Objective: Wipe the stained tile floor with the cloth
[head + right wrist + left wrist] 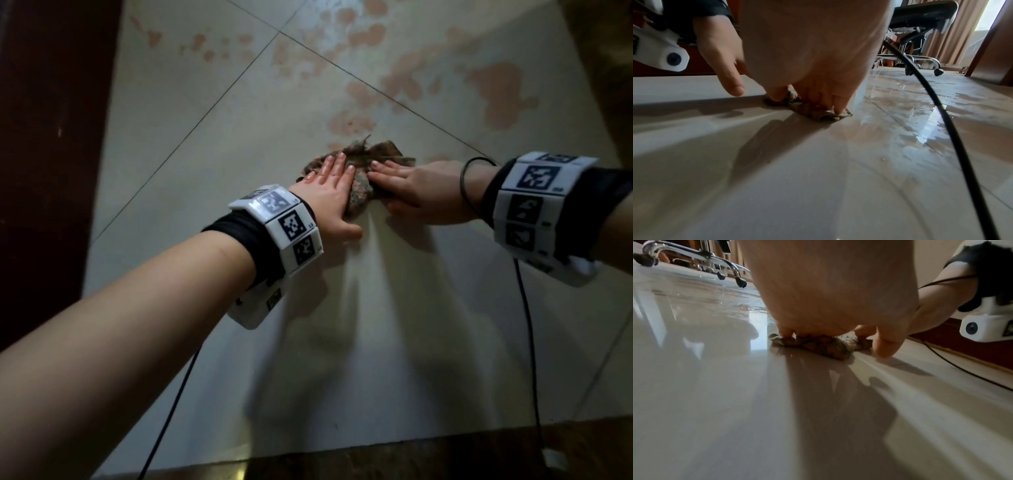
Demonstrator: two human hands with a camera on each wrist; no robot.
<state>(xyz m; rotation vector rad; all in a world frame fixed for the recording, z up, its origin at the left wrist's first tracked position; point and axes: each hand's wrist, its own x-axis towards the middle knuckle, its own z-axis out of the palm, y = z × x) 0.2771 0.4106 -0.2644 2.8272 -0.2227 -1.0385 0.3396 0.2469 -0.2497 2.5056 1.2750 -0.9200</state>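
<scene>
Oddly, no readable writing; hands (329, 192) press cloth (363, 164).

Both my arms reach out in front of me and down to the floor. My left hand (330, 192) lies flat with the palm down. Its fingers (337, 164) are straight and close together, and the thumb sticks out to the side. My right hand (416, 192) lies flat too, with its fingers (378, 171) straight and pointing toward my left hand. The two hands are just beside each other, and their fingertips almost meet. Each wrist has a black band and a white block cuff around it. My arms are bare.
</scene>
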